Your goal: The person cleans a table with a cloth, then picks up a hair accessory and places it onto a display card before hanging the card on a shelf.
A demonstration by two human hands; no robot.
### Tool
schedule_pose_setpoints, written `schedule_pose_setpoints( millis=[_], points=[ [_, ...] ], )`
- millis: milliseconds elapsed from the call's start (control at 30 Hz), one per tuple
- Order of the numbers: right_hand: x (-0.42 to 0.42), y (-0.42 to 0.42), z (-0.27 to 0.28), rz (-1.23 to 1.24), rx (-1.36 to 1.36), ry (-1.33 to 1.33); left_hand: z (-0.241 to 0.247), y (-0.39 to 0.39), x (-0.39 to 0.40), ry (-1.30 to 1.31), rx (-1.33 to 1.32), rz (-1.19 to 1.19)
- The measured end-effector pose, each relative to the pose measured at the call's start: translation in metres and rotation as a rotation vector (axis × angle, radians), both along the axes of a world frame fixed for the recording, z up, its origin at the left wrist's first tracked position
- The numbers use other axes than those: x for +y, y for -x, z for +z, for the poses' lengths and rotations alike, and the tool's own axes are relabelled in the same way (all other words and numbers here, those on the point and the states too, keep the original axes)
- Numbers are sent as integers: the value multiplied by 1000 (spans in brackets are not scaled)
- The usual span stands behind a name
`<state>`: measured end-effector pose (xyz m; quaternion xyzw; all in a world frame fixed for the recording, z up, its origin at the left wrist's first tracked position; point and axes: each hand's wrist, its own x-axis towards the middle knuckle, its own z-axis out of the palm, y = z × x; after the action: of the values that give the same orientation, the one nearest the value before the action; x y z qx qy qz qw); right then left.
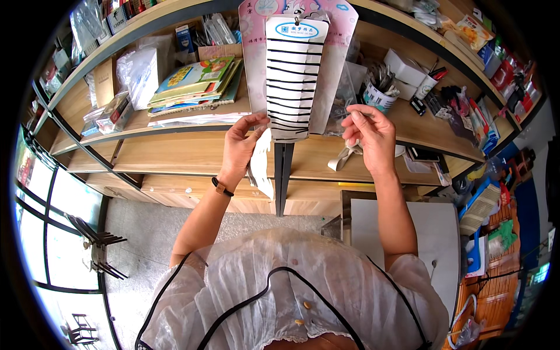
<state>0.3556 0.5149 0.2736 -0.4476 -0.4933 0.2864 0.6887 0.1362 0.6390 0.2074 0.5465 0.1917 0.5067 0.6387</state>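
Note:
A long white display card (291,83) with several black elastic-like bands across it hangs from a hook on a larger pink-and-white backing card (254,65). At its lower left edge, my left hand (245,142) pinches a white card piece (262,168) with a notched edge, which hangs below the fingers. Dark strands show behind that piece. To the right of the display card and apart from it, my right hand (369,135) is raised with loosely curled fingers. Thumb and forefinger lie close together, and whether something thin is between them is unclear.
Wooden shelves (197,151) with a dark metal frame stand before me. Picture books (197,81) are stacked on the left, and a cup of pens (378,98) is on the right. Beneath my right hand lies a pale strap (343,159). A grey-topped table (407,236) is at lower right.

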Motion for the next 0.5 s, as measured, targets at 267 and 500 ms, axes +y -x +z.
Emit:
schedule_pose_setpoints(
  millis=[267, 500],
  points=[
    [12, -3, 24, 95, 37, -102, 43, -12, 13, -305, 102, 197],
    [40, -25, 50, 43, -145, -95, 87, -21, 32, -337, 144, 154]
  ],
)
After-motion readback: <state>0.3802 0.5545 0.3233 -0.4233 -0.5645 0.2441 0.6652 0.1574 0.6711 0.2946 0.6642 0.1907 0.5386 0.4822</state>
